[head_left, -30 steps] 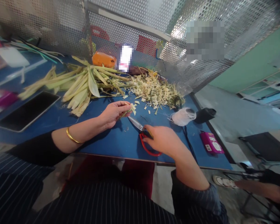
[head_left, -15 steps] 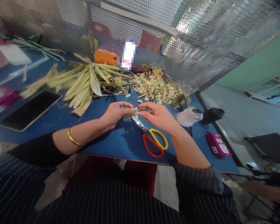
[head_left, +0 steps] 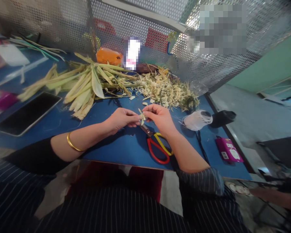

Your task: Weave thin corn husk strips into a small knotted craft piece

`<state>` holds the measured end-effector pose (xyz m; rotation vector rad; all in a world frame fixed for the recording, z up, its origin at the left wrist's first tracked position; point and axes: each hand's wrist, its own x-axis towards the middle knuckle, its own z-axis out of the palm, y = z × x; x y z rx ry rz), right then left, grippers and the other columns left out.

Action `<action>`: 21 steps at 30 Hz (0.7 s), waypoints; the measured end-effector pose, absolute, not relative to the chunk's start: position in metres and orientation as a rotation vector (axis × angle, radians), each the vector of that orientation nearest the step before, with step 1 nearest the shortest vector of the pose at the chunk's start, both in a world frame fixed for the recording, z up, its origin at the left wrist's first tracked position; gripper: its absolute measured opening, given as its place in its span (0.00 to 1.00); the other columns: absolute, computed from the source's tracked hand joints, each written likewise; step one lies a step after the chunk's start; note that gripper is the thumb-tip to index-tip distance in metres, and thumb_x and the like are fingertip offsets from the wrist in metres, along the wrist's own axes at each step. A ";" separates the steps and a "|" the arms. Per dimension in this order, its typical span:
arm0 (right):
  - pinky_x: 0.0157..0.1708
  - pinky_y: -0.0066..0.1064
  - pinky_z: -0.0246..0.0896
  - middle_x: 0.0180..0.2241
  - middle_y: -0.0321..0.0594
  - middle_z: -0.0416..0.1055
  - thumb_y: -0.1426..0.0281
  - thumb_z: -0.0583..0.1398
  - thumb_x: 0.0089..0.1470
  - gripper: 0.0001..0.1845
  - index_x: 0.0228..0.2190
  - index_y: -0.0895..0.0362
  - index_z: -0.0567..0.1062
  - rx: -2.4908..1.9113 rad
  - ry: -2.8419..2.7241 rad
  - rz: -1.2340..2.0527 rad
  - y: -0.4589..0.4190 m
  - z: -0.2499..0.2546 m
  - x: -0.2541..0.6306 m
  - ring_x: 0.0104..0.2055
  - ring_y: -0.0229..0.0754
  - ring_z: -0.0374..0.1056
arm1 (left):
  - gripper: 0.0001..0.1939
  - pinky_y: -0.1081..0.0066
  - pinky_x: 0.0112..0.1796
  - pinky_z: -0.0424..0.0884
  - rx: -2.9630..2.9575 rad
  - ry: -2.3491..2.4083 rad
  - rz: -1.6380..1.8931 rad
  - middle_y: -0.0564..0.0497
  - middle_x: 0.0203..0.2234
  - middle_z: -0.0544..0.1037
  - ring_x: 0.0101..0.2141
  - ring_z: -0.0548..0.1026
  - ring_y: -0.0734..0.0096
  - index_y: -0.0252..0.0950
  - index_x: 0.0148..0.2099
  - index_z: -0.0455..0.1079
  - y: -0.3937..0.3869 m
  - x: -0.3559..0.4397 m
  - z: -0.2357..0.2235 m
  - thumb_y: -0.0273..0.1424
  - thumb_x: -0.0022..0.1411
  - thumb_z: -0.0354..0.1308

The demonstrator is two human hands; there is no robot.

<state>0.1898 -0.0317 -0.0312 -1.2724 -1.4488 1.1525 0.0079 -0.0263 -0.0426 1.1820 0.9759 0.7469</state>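
Observation:
Between my two hands is a small pale piece of plant husk (head_left: 142,117) with several pointed ends sticking out. My left hand (head_left: 123,119) pinches it from the left, thumb against fingers. From the right, the thumb and forefinger of my right hand (head_left: 158,118) close on its other side. Under my hands lie scissors (head_left: 157,152) with one red and one yellow handle, their blade tips hidden behind my fingers. Beyond my hands, a heap of small pale husk pieces (head_left: 160,89) covers the back of the blue table (head_left: 126,149). Long dried husk leaves (head_left: 83,87) lie to its left.
A dark-screened phone or tablet (head_left: 27,113) rests at the left. On the right are a white thread spool (head_left: 198,120), a black spool (head_left: 224,118) and a purple pack (head_left: 229,149). An orange pack (head_left: 109,56) stands against the perforated metal screen (head_left: 135,19).
My right hand has shifted slightly left and turned, its fingers closing in on the husk piece. More of its pointed ends show now, and my forearm covers part of the yellow handle.

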 end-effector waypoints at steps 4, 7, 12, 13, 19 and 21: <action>0.26 0.26 0.65 0.27 0.34 0.72 0.63 0.64 0.47 0.12 0.33 0.57 0.75 -1.281 -1.514 1.247 -0.033 -0.035 0.191 0.27 0.33 0.67 | 0.07 0.74 0.29 0.71 1.245 0.993 0.836 0.46 0.21 0.79 0.22 0.73 0.75 0.32 0.27 0.79 -0.028 0.009 -0.038 0.32 0.50 0.68; 0.25 0.26 0.65 0.23 0.33 0.72 0.63 0.65 0.47 0.11 0.30 0.57 0.75 -1.282 -1.580 1.266 -0.032 -0.037 0.192 0.23 0.32 0.67 | 0.05 0.74 0.28 0.71 1.255 1.021 0.827 0.47 0.19 0.78 0.21 0.73 0.75 0.32 0.25 0.78 -0.030 0.011 -0.036 0.27 0.51 0.66; 0.26 0.25 0.67 0.22 0.32 0.72 0.64 0.66 0.45 0.10 0.28 0.58 0.75 -1.274 -1.498 1.319 -0.032 -0.039 0.192 0.23 0.32 0.68 | 0.08 0.73 0.30 0.71 1.278 1.001 0.839 0.46 0.23 0.79 0.24 0.75 0.73 0.33 0.30 0.79 -0.028 0.011 -0.038 0.33 0.50 0.68; 0.26 0.25 0.67 0.21 0.32 0.71 0.64 0.66 0.44 0.10 0.28 0.58 0.74 -1.282 -1.465 1.352 -0.031 -0.039 0.194 0.23 0.32 0.68 | 0.11 0.73 0.30 0.70 1.290 1.011 0.852 0.46 0.25 0.80 0.26 0.75 0.72 0.33 0.33 0.79 -0.027 0.010 -0.039 0.36 0.50 0.68; 0.25 0.25 0.68 0.19 0.33 0.69 0.65 0.68 0.42 0.12 0.27 0.58 0.72 -1.365 -1.214 1.400 0.014 -0.024 0.227 0.21 0.32 0.66 | 0.16 0.74 0.29 0.69 1.209 1.137 1.024 0.44 0.34 0.80 0.31 0.77 0.70 0.33 0.42 0.76 -0.020 0.008 -0.034 0.36 0.52 0.67; 0.30 0.24 0.70 0.23 0.34 0.70 0.63 0.65 0.48 0.12 0.27 0.56 0.69 -1.323 -1.098 1.173 0.043 -0.011 0.245 0.27 0.33 0.70 | 0.14 0.73 0.29 0.69 1.158 1.129 0.997 0.44 0.33 0.80 0.30 0.77 0.71 0.32 0.41 0.76 -0.020 0.008 -0.033 0.33 0.51 0.67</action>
